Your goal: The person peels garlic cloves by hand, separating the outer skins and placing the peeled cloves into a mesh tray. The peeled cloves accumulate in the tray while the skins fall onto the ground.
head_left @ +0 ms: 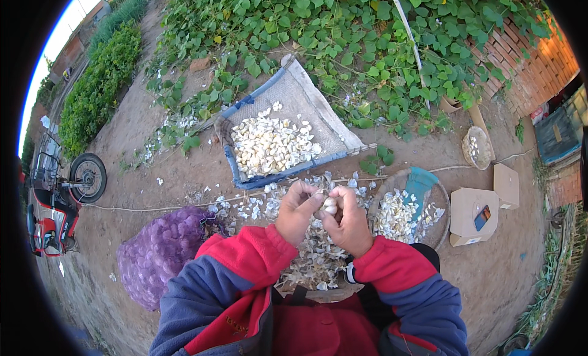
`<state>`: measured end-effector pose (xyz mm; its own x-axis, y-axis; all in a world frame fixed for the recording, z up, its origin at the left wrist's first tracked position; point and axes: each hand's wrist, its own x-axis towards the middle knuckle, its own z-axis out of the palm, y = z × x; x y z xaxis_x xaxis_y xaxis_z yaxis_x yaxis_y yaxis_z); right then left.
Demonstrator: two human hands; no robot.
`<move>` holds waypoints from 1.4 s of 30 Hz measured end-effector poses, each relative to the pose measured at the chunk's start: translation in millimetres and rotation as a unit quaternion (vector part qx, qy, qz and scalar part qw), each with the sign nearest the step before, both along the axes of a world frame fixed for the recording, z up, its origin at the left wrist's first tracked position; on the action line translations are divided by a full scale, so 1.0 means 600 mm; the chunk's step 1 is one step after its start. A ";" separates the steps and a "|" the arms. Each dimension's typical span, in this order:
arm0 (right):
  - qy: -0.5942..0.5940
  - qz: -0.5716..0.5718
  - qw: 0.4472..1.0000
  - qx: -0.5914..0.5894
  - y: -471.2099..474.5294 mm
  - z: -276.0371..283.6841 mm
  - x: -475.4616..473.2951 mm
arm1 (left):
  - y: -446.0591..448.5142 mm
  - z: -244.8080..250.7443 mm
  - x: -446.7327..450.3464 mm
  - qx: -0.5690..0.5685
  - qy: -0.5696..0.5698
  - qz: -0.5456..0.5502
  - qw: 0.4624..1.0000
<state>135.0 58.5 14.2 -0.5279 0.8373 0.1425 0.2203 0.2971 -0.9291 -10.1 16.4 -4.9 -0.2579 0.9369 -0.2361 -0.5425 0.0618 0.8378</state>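
Observation:
My left hand (297, 209) and my right hand (345, 220) meet in front of my body around a garlic bulb (329, 205). The left thumb and fingers pinch its dry top, while the right fingers hold the side with the pale cloves. Under my hands lies a heap of papery garlic skins (314, 259). Beyond them, a blue-edged woven scoop tray (330, 121) holds a pile of garlic cloves (271, 142). On the right, a round shallow basket (444, 195) holds more cloves (395, 216). A purple mesh sack (158, 252) full of bulbs rests on the left.
Two cardboard boxes (468, 202) stand at the right, a smartphone (482, 218) on the nearer one. Behind them is a small bowl (486, 147). A rope (183, 206) crosses the ground. A red motorbike (57, 213) stands far left, leafy vines (294, 11) at the back.

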 end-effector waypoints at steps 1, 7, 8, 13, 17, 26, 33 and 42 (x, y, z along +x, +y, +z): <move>-0.001 0.004 1.000 0.000 -0.004 0.000 -0.001 | 0.000 -0.002 -0.001 -0.005 -0.001 0.010 1.000; -0.080 0.017 0.984 0.159 -0.007 0.006 0.004 | 0.001 -0.012 -0.008 -0.016 -0.197 -0.003 0.980; -0.075 0.028 0.982 0.173 -0.004 0.008 0.007 | 0.001 -0.013 -0.009 -0.035 -0.180 0.001 0.983; 0.067 0.049 0.996 0.025 0.002 0.018 0.013 | 0.008 -0.012 -0.020 -0.095 -0.128 0.026 0.987; 0.042 0.018 0.996 0.079 0.011 0.020 0.019 | 0.005 0.000 -0.037 0.114 0.629 -0.064 0.766; 0.071 -0.005 0.996 -0.059 -0.001 -0.005 -0.007 | -0.002 0.002 -0.004 0.077 0.318 -0.125 0.937; -0.001 0.067 0.994 -0.084 0.037 0.013 0.020 | -0.004 0.018 -0.014 0.057 0.481 -0.134 0.865; -0.065 0.053 0.993 0.077 0.004 0.003 0.011 | -0.006 0.027 -0.007 0.063 0.432 -0.126 0.891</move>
<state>141.6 61.2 16.0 -0.6348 0.7491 0.1894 0.2947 0.4614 -0.8368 -14.2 12.7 11.2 -0.0709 0.9957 0.0591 0.3259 -0.0329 0.9448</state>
